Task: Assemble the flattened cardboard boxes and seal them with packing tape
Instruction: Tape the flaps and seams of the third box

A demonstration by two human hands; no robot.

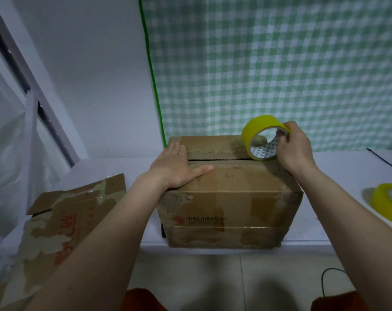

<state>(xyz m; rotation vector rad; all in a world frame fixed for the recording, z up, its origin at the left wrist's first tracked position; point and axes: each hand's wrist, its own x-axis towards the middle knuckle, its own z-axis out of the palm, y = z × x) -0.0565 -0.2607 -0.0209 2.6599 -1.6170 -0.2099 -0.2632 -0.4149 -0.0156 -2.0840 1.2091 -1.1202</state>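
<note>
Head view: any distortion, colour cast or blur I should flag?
Head view: wide-angle bending bows the window frame and table edge; dim, bluish light; soft shadows on the floor; box, tape roll and both hands stay reasonably sharp, print on the box front smeared.

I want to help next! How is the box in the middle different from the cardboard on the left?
The middle box is folded up into a full box shape; the left cardboard lies flattened. The left hand presses on the middle box and the right hand holds a yellow tape roll on it; nobody touches the left cardboard. Both are brown, worn and printed in red.
</note>
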